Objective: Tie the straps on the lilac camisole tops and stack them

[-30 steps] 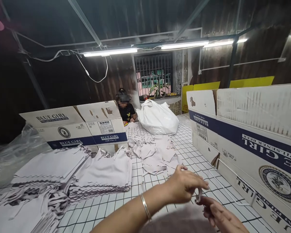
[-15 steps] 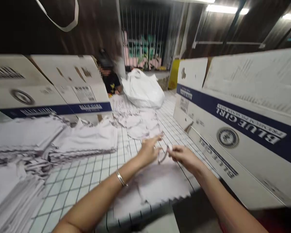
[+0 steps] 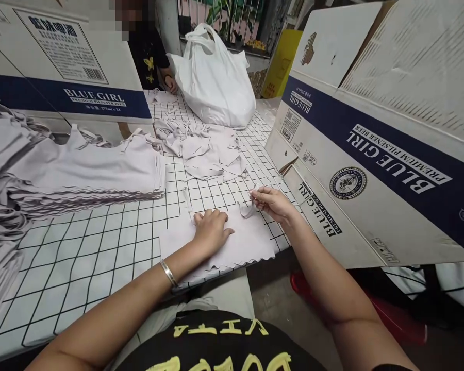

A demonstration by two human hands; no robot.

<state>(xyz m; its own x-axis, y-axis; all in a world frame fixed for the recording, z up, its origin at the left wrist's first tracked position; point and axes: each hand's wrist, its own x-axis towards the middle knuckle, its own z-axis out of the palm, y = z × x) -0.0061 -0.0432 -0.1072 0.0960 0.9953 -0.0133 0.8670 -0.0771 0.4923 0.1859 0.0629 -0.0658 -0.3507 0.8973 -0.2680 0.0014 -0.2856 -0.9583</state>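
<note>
A pale pinkish strappy top, seemingly a camisole (image 3: 247, 239), lies flat at the near edge of the table. My left hand (image 3: 212, 231) rests palm down on its left part, fingers bent a little and thumb apart. Between the thumb and fingers of my right hand (image 3: 274, 202) is a thin strap (image 3: 247, 210), raised in a loop over the top's right side. A small white piece shows at those fingertips, too small to name. Left of the hands, similar tops are piled in a neat stack (image 3: 88, 167).
Loose tops (image 3: 209, 149) lie beyond my hands on the grid-patterned tablecloth (image 3: 100, 247). Cardboard boxes stand at left (image 3: 112, 100) and right (image 3: 371, 139). Behind are a white plastic bag (image 3: 216, 82) and another person (image 3: 149, 56). A red object (image 3: 398, 319) sits below, at right.
My left hand has come down from near the strap onto the fabric, its fingers lowered. My right hand still pinches the strap. The camera view has tilted downward.
</note>
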